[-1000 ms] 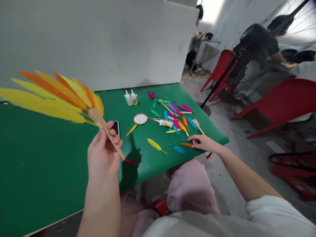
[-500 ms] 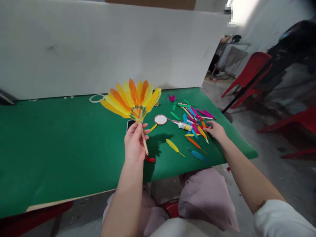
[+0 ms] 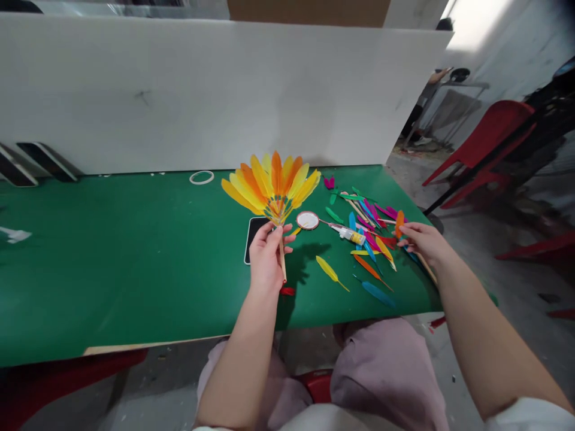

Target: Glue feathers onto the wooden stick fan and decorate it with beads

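My left hand (image 3: pixel 266 256) is closed round the wooden stick of a feather fan (image 3: pixel 272 187), a spread of yellow and orange feathers held upright above the green table (image 3: pixel 112 257). My right hand (image 3: pixel 422 240) pinches an orange feather (image 3: pixel 399 222) together with a wooden stick that runs down past my wrist, at the right side of a pile of coloured feathers (image 3: pixel 368 224). A glue tube (image 3: pixel 349 234) lies in the pile. Loose yellow (image 3: pixel 330 271), orange (image 3: pixel 370 267) and blue (image 3: pixel 376 291) feathers lie on the table between my hands.
A black phone (image 3: pixel 254 237) lies behind my left hand, with a small round white disc (image 3: pixel 308 219) beside it and a white ring (image 3: pixel 202 177) near the white back board (image 3: pixel 202 90). Red chairs (image 3: pixel 485 140) stand to the right. Another person is far off at the right.
The view has swung left. My left hand has turned the fan from tilted left to upright before me. My right hand has gone from the table's front edge into the pile and lifted an orange feather.
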The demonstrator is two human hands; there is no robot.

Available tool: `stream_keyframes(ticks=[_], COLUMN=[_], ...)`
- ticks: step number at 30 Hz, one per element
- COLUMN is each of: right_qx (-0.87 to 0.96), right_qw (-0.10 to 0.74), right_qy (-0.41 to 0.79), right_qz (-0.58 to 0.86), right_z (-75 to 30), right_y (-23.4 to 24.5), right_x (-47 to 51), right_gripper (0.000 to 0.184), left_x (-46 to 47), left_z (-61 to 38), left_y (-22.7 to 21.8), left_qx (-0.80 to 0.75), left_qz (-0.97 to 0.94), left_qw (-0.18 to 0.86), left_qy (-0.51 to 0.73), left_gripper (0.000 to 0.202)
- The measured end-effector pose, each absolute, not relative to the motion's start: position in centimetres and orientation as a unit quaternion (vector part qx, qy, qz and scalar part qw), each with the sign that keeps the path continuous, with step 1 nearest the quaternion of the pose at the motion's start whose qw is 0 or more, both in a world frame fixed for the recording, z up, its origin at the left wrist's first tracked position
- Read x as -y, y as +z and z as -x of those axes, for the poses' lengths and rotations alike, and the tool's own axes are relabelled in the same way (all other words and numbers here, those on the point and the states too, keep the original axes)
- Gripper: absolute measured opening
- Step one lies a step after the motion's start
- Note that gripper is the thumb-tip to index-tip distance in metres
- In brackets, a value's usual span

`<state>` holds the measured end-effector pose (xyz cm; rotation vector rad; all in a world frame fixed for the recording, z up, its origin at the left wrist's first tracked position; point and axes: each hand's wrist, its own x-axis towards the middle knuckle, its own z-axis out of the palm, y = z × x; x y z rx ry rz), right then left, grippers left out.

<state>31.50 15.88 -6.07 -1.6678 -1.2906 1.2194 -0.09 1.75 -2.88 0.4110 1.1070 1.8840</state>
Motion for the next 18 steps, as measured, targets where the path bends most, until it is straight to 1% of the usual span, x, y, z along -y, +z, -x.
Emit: stream_keyframes(ticks=[2,5,8,12,15,18], right_qx=[0.478,0.500,0.540,0.564,0.567,0.563], right_qw=[0.379,0.403,0.419,0.427,0.414,0.403], right_qy=[0.510,0.533,0.539,0.556,0.594,0.620], right_qz=[0.607,0.550,0.491,0.436,0.393,0.368], right_z=[-30.9,-29.3,-26.4,-20.6,-16.7,-14.5], right_y=[-4.8,-2.9,-1.4,-0.1,-0.1,-0.8], right_x=[-15.5,-14.6,-13.1,-10.9,-9.7,-9.2], right_gripper=[0.021,0.017,0.025,0.027,0.029,0.027], left_x=[-1.7,-1.8,-1.8,-1.8,-1.7,-1.6], left_z=[0.0,-0.1,-0.6,-1.6,-2.3,-2.5], left_y=[-3.0,-3.2,-3.4,-3.6,-3.6,-3.7], left_qx=[-0.445,-0.439,-0.434,-0.420,-0.421,-0.428], left_qz=[-0.169,-0.181,-0.195,-0.222,-0.246,-0.262], left_qw=[0.447,0.449,0.458,0.492,0.520,0.547], left_qy=[0.757,0.757,0.750,0.730,0.701,0.670], left_gripper=[0.032,0.028,0.022,0.016,0.018,0.019])
